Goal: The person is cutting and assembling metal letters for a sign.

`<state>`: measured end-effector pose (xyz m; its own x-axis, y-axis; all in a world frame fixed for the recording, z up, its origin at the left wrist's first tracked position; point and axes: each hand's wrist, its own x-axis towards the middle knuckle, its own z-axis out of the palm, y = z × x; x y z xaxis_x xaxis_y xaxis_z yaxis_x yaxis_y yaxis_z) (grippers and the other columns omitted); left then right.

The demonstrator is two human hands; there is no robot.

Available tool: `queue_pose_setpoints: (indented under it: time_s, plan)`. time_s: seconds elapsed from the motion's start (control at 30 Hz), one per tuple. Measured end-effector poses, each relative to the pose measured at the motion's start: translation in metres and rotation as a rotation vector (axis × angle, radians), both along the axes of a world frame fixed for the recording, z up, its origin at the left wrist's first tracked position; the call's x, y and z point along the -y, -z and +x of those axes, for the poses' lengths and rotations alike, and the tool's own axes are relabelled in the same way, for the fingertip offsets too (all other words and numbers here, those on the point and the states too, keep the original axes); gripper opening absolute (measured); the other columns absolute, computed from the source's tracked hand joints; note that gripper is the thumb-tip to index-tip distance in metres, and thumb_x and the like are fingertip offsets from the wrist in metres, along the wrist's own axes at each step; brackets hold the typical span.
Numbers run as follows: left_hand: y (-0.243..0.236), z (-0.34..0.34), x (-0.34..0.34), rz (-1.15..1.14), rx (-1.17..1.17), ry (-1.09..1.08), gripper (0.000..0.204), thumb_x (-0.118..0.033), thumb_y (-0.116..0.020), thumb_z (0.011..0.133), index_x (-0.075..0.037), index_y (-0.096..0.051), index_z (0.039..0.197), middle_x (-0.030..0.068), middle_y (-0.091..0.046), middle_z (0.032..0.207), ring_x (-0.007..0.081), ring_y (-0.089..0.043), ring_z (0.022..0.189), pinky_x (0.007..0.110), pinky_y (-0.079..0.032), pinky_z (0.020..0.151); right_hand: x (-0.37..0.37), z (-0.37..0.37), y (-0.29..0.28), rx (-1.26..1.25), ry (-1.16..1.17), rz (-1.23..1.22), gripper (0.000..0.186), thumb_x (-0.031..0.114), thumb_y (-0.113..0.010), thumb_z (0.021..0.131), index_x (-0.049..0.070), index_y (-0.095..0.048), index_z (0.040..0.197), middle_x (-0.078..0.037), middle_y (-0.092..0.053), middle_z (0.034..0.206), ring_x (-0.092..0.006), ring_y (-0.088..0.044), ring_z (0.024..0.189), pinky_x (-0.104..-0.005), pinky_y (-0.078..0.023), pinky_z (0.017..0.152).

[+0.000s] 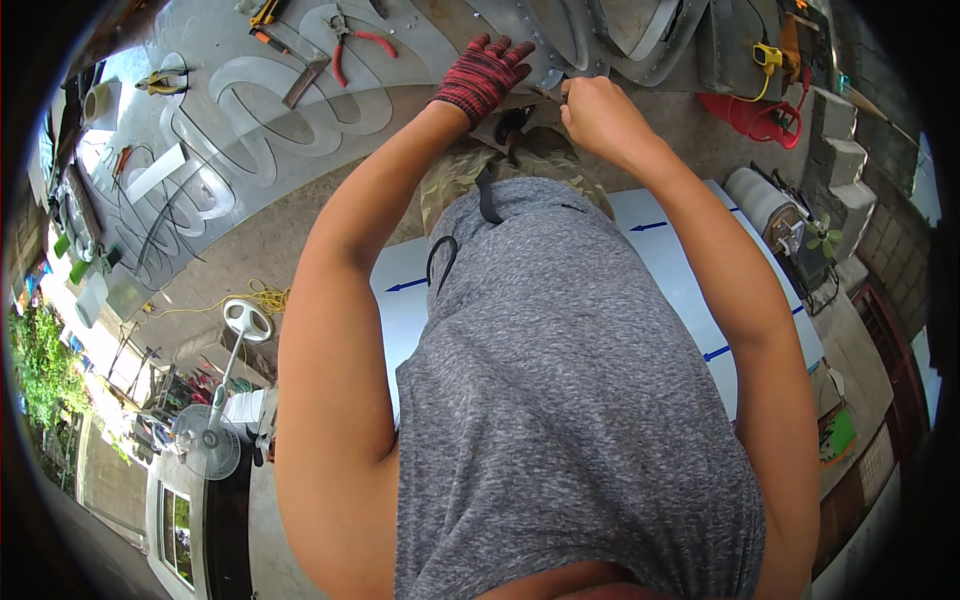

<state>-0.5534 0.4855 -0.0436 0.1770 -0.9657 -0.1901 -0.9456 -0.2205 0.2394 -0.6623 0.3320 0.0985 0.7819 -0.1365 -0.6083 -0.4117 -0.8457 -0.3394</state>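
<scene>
My left hand (pixel 483 76), in a red and black knit glove, lies with its fingers stretched out and slightly apart at the near edge of the grey worktable (pixel 420 110). Just right of it, my bare right hand (pixel 600 112) is closed around a slim, dark-tipped object that the fingers mostly hide. The tip points left, toward the gloved hand, beside a small shiny piece (pixel 553 78). Beyond both hands stand bent sheet-metal strips (pixel 640 50) in curved outlines. Red-handled pliers (pixel 342 45) lie open left of the glove.
A metal-ended tool (pixel 302 85), yellow-handled pliers (pixel 163 82) and flat curved letter shapes (pixel 235 130) lie on the left. A yellow plug (pixel 767 56) and red looped item (pixel 770 122) are at right. Behind me are a white arrow-marked panel (pixel 640 205) and a fan (pixel 207 442).
</scene>
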Motion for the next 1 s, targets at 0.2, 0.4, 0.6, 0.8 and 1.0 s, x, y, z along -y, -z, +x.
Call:
queue_pose_setpoints:
  time_s: [0.2, 0.4, 0.6, 0.8, 1.0]
  plan:
    - [0.047, -0.008, 0.013, 0.094, -0.037, 0.157, 0.078, -0.02, -0.087, 0.064, -0.02, -0.061, 0.137, 0.001, -0.043, 0.159, 0.0313, -0.034, 0.151, 0.052, -0.023, 0.126, 0.0, 0.0, 0.002, 0.064, 0.001, 0.018, 0.013, 0.004, -0.062, 0.084, -0.007, -0.069, 0.086, -0.031, -0.069, 0.088, -0.0485, -0.068, 0.088, -0.0541, -0.055, 0.077]
    - [0.021, 0.0, 0.016, 0.232, -0.066, 0.251, 0.064, -0.021, -0.081, 0.072, -0.018, -0.064, 0.133, -0.0003, -0.047, 0.157, 0.0318, -0.036, 0.15, 0.051, -0.027, 0.125, 0.0, -0.001, 0.002, 0.063, 0.021, 0.017, 0.012, 0.001, -0.061, 0.082, -0.007, -0.068, 0.084, -0.031, -0.068, 0.087, -0.0491, -0.068, 0.086, -0.0545, -0.055, 0.076]
    - [0.023, 0.006, 0.008, 0.031, -0.019, 0.277, 0.036, -0.022, -0.054, 0.094, -0.015, -0.07, 0.125, 0.0049, -0.059, 0.146, 0.0318, -0.047, 0.142, 0.046, -0.032, 0.122, -0.002, -0.001, 0.0, 0.065, 0.015, 0.008, 0.012, -0.001, -0.059, 0.081, -0.008, -0.068, 0.084, -0.031, -0.068, 0.088, -0.0496, -0.068, 0.086, -0.0546, -0.055, 0.075]
    - [0.032, 0.002, 0.016, 0.11, -0.071, 0.23, 0.046, -0.018, -0.069, 0.082, -0.019, -0.067, 0.128, 0.0016, -0.055, 0.149, 0.0312, -0.047, 0.141, 0.047, -0.033, 0.121, -0.001, 0.003, -0.003, 0.039, -0.02, 0.005, 0.012, 0.0, -0.06, 0.082, -0.007, -0.069, 0.084, -0.031, -0.068, 0.088, -0.0487, -0.068, 0.088, -0.0534, -0.055, 0.076]
    - [0.044, 0.003, 0.022, 0.038, -0.065, 0.133, 0.036, -0.016, -0.057, 0.09, -0.018, -0.068, 0.124, 0.0078, -0.069, 0.127, 0.0286, -0.062, 0.125, 0.045, -0.042, 0.114, 0.0, 0.005, -0.007, 0.058, -0.075, 0.034, 0.011, 0.0, -0.061, 0.081, -0.006, -0.07, 0.085, -0.03, -0.069, 0.088, -0.0475, -0.068, 0.088, -0.0527, -0.056, 0.076]
